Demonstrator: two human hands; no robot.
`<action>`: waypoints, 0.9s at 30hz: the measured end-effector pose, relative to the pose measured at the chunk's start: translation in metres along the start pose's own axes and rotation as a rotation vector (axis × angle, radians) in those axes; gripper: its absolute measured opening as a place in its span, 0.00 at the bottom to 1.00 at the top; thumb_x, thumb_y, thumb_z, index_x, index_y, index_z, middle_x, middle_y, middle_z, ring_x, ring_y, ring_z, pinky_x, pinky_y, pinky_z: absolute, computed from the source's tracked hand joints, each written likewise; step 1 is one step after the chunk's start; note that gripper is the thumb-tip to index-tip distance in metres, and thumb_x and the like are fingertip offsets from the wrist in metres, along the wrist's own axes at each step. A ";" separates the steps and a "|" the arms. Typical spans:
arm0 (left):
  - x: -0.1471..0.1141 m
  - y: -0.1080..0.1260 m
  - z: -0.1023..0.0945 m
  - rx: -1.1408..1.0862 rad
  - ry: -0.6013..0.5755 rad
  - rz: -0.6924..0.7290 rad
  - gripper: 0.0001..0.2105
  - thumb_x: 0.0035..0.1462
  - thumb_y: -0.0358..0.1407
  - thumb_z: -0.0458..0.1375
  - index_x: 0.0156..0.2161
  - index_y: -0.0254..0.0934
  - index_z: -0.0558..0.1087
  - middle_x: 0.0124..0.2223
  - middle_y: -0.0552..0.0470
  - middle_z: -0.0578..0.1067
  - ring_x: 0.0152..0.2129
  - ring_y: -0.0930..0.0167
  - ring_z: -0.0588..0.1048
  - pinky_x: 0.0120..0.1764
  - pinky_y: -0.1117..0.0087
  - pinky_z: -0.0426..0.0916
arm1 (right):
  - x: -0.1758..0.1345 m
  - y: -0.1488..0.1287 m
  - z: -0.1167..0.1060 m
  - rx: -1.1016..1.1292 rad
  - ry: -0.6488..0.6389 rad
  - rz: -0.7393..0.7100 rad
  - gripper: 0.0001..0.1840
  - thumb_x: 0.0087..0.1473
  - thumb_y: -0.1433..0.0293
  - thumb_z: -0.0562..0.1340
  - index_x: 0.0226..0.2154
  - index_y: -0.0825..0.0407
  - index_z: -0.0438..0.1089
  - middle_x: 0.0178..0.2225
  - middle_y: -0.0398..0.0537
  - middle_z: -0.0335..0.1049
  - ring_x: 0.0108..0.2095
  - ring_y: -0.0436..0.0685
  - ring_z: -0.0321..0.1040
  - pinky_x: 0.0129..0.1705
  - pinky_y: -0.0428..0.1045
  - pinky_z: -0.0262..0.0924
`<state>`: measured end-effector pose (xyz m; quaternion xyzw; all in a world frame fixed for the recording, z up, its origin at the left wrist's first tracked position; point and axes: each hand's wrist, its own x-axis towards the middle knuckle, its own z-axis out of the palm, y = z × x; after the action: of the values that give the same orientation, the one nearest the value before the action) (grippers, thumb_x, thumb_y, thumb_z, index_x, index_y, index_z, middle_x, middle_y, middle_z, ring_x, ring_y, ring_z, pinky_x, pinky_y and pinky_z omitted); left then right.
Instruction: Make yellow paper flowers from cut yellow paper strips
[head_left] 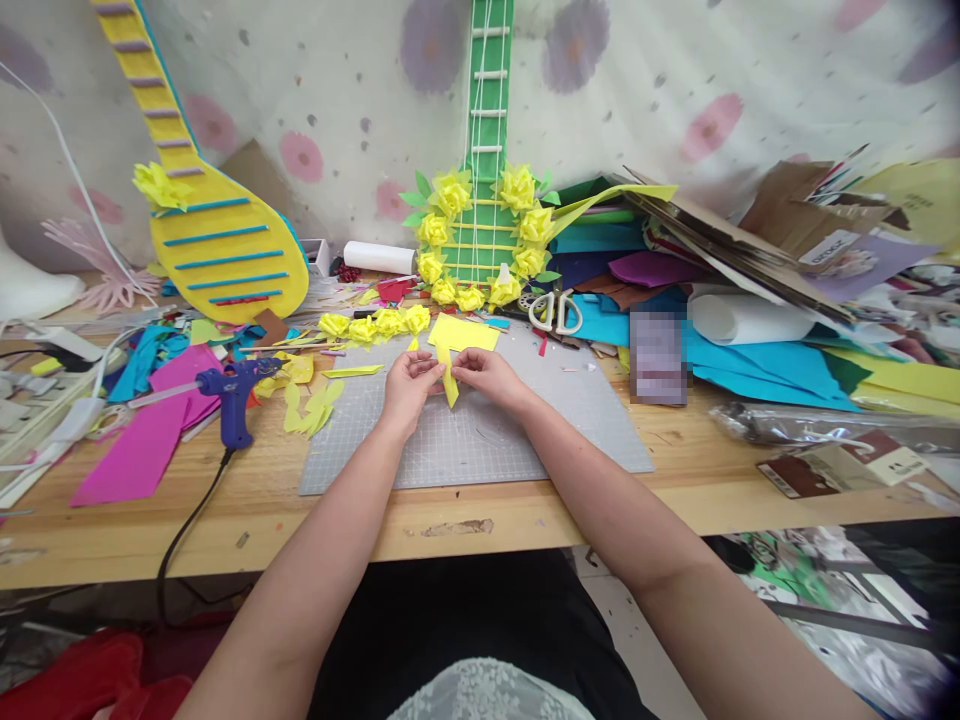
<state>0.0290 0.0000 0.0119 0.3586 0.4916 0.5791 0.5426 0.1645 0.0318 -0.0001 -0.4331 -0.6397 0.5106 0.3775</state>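
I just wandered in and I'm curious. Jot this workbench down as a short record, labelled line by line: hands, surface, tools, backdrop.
Left hand: grip on a yellow strip
Right hand: grip on the same strip
Beneath the hands: gray cutting mat on a wooden table
Just beyond the hands: yellow sheet
Tools: blue glue gun, left of the mat; white-handled scissors, near its far edge
At the back: yellow instrument shape; green instrument shape edged with yellow flowers
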 end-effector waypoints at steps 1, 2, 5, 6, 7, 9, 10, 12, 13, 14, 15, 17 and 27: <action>0.000 0.000 0.000 -0.003 0.003 -0.004 0.17 0.35 0.31 0.63 0.34 0.34 0.64 0.28 0.55 0.71 0.24 0.75 0.72 0.30 0.67 0.71 | 0.000 0.001 0.001 -0.006 -0.006 0.003 0.11 0.38 0.63 0.60 0.24 0.54 0.63 0.21 0.40 0.63 0.22 0.46 0.57 0.25 0.44 0.50; 0.000 0.000 0.000 -0.007 0.007 -0.008 0.17 0.35 0.31 0.64 0.34 0.34 0.64 0.28 0.55 0.71 0.24 0.75 0.72 0.30 0.68 0.71 | 0.000 0.001 0.001 -0.011 -0.009 0.006 0.11 0.38 0.63 0.60 0.24 0.54 0.63 0.21 0.40 0.63 0.22 0.46 0.56 0.25 0.44 0.50; 0.000 0.000 -0.001 -0.013 0.010 -0.017 0.18 0.34 0.31 0.64 0.33 0.34 0.65 0.27 0.55 0.71 0.25 0.75 0.72 0.30 0.68 0.71 | -0.001 0.001 0.001 -0.019 -0.010 0.010 0.11 0.38 0.63 0.60 0.24 0.54 0.63 0.21 0.40 0.63 0.22 0.46 0.56 0.25 0.44 0.50; 0.001 0.000 -0.001 -0.013 0.007 -0.020 0.18 0.34 0.32 0.65 0.33 0.34 0.65 0.27 0.55 0.71 0.25 0.75 0.72 0.30 0.68 0.71 | -0.001 0.000 0.001 -0.018 -0.006 0.007 0.11 0.38 0.63 0.60 0.24 0.54 0.63 0.22 0.40 0.63 0.22 0.46 0.56 0.26 0.44 0.50; 0.000 0.000 -0.001 -0.013 0.003 -0.021 0.18 0.33 0.32 0.65 0.33 0.34 0.65 0.27 0.55 0.71 0.25 0.75 0.72 0.30 0.68 0.71 | -0.001 0.000 0.001 -0.014 -0.003 0.003 0.11 0.38 0.63 0.60 0.23 0.54 0.63 0.22 0.40 0.63 0.22 0.46 0.56 0.26 0.44 0.51; 0.000 0.000 -0.002 -0.010 -0.006 -0.022 0.18 0.33 0.32 0.65 0.33 0.34 0.65 0.27 0.55 0.71 0.25 0.75 0.72 0.30 0.68 0.71 | -0.002 0.000 0.001 -0.005 0.001 -0.003 0.10 0.38 0.63 0.60 0.23 0.53 0.63 0.22 0.40 0.63 0.22 0.46 0.56 0.26 0.44 0.51; 0.000 0.000 -0.001 -0.007 -0.008 -0.022 0.18 0.33 0.32 0.65 0.33 0.34 0.65 0.27 0.55 0.71 0.25 0.75 0.72 0.30 0.68 0.71 | -0.002 0.000 0.001 -0.002 0.001 -0.005 0.10 0.38 0.63 0.60 0.23 0.53 0.63 0.21 0.40 0.63 0.22 0.46 0.56 0.26 0.44 0.50; 0.000 0.000 -0.001 0.002 -0.009 -0.023 0.18 0.34 0.32 0.65 0.33 0.34 0.65 0.27 0.55 0.71 0.25 0.75 0.72 0.31 0.67 0.71 | -0.002 -0.001 0.001 -0.007 -0.006 -0.009 0.10 0.38 0.63 0.60 0.23 0.53 0.63 0.21 0.39 0.63 0.22 0.46 0.56 0.25 0.44 0.50; 0.000 0.001 -0.001 0.010 -0.007 -0.023 0.18 0.34 0.32 0.64 0.33 0.34 0.65 0.27 0.56 0.71 0.25 0.74 0.72 0.31 0.68 0.71 | -0.002 -0.002 0.001 -0.013 -0.011 -0.011 0.10 0.38 0.63 0.61 0.23 0.53 0.63 0.21 0.39 0.63 0.22 0.46 0.56 0.25 0.44 0.50; 0.000 0.001 -0.001 0.023 -0.004 -0.022 0.17 0.34 0.32 0.64 0.33 0.34 0.65 0.27 0.56 0.70 0.25 0.74 0.72 0.31 0.68 0.71 | -0.002 -0.003 0.000 -0.017 -0.011 -0.015 0.11 0.38 0.63 0.61 0.23 0.53 0.64 0.21 0.39 0.63 0.22 0.46 0.55 0.25 0.44 0.50; 0.000 0.001 0.000 0.041 0.001 -0.018 0.16 0.35 0.31 0.63 0.33 0.34 0.64 0.27 0.56 0.70 0.25 0.74 0.72 0.30 0.69 0.70 | -0.003 -0.005 0.000 -0.013 -0.004 -0.020 0.11 0.38 0.63 0.62 0.24 0.53 0.64 0.21 0.39 0.63 0.22 0.46 0.55 0.25 0.44 0.50; 0.000 0.001 0.001 0.079 0.008 0.004 0.14 0.37 0.30 0.61 0.33 0.35 0.63 0.28 0.56 0.69 0.25 0.75 0.73 0.29 0.71 0.70 | -0.003 -0.009 -0.002 0.013 0.033 -0.024 0.13 0.38 0.62 0.63 0.26 0.53 0.65 0.21 0.39 0.63 0.22 0.46 0.56 0.26 0.44 0.51; -0.003 -0.003 0.006 0.126 -0.195 0.008 0.15 0.43 0.34 0.59 0.36 0.37 0.59 0.32 0.56 0.68 0.18 0.79 0.70 0.23 0.75 0.67 | -0.003 -0.014 0.002 0.244 0.059 0.050 0.20 0.33 0.56 0.66 0.22 0.52 0.59 0.18 0.37 0.60 0.19 0.45 0.56 0.24 0.45 0.52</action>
<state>0.0357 -0.0024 0.0111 0.4487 0.4705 0.5113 0.5621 0.1610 0.0273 0.0132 -0.4143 -0.5506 0.5810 0.4333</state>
